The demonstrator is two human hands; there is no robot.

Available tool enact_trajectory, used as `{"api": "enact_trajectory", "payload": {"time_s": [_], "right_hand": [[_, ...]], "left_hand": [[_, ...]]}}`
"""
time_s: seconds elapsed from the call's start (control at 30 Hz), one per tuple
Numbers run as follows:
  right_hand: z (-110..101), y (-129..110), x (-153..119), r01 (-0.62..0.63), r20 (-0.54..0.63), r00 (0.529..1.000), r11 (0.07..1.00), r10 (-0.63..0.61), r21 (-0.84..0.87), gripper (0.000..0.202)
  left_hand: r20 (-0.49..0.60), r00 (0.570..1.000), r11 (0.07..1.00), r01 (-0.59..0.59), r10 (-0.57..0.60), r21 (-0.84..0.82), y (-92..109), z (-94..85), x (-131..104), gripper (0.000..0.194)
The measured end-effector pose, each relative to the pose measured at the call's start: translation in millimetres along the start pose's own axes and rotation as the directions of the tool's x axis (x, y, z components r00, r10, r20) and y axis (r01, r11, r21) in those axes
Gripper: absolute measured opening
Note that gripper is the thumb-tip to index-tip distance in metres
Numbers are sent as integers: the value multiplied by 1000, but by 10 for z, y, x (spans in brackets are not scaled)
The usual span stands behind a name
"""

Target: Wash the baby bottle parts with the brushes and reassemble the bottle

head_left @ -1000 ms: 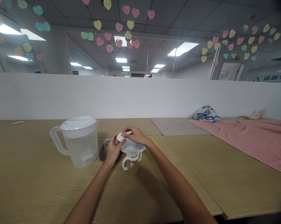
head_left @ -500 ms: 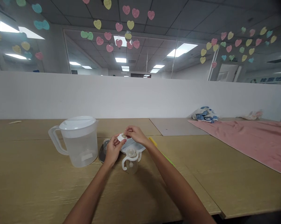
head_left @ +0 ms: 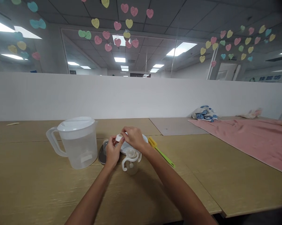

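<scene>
My left hand [head_left: 113,151] is closed around the side of a small white bottle collar [head_left: 118,137]. From above, my right hand [head_left: 133,137] pinches at the collar's top, where a small pale teat seems to show; the fingers hide most of it. Just below the hands stands a clear baby bottle [head_left: 132,168] with white curved handles, upright on the table. Behind it lies a pale round plate [head_left: 144,139], partly covered by my right hand. A dark tray [head_left: 101,157] with a small clear cup [head_left: 105,145] on it sits left of my left hand.
A large clear lidded pitcher [head_left: 80,147] stands at the left. Right of my right forearm lies a yellow-headed brush [head_left: 164,155] with a green handle. Farther right are a pink cloth [head_left: 244,134] and a crumpled blue-and-white cloth [head_left: 204,113]. A white partition [head_left: 141,97] runs behind the table.
Both hands have shifted slightly left with the collar, and the right hand leans further over it. More of the brush shows beside my right forearm. The view has moved a little.
</scene>
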State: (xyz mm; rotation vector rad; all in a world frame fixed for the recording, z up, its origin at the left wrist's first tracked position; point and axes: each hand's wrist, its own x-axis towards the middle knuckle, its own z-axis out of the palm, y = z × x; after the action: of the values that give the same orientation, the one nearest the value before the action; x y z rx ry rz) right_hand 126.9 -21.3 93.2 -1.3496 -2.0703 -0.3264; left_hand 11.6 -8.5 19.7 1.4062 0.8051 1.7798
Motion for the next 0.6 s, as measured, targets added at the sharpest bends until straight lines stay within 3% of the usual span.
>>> {"api": "enact_trajectory", "payload": {"time_s": [0.43, 0.6], "right_hand": [[32, -85, -46, 62, -88, 993, 982, -79, -181, 17], [-63, -54, 12, -35, 6, 999, 999, 35, -29, 15]], "left_hand": [[-34, 999, 999, 29, -30, -32, 64, 35, 0, 30], [27, 998, 998, 56, -55, -40, 14, 16, -27, 34]]}}
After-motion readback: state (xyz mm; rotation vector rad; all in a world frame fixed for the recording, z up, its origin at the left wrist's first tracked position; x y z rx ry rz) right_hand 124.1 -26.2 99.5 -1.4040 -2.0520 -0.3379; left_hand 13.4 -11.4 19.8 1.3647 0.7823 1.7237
